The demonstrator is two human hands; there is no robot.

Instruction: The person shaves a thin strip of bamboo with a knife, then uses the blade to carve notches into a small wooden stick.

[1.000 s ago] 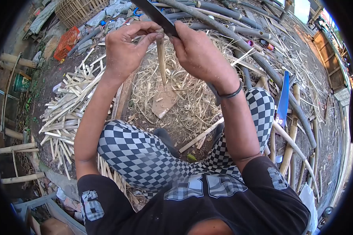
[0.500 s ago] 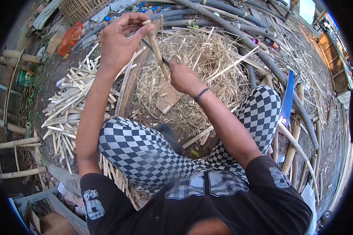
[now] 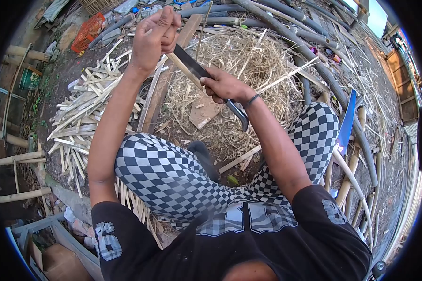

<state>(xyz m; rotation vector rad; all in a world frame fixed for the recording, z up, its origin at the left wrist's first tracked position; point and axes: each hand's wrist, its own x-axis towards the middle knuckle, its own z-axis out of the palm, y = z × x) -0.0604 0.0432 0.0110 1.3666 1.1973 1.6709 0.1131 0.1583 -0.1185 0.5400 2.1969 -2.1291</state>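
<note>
My left hand [image 3: 152,41] is closed round the upper end of a pale bamboo strip [image 3: 184,69], which slants down to the right. In my right hand [image 3: 226,86] is a knife [image 3: 191,62] with a dark blade and a curved dark handle [image 3: 237,114]. The blade lies along the strip and its tip is near my left hand. Below them, a flat piece of wood [image 3: 205,111] rests among curly shavings [image 3: 241,63].
Cut strips [image 3: 82,114] are heaped at the left beside a long board [image 3: 157,96]. Bamboo poles [image 3: 323,70] curve across the back and right. A blue saw [image 3: 346,124] stands by my right knee. An orange crate [image 3: 88,33] sits back left.
My left hand has moved up, turned and closed more. The strip now slants more, and the knife has swung so that its blade and handle show.
</note>
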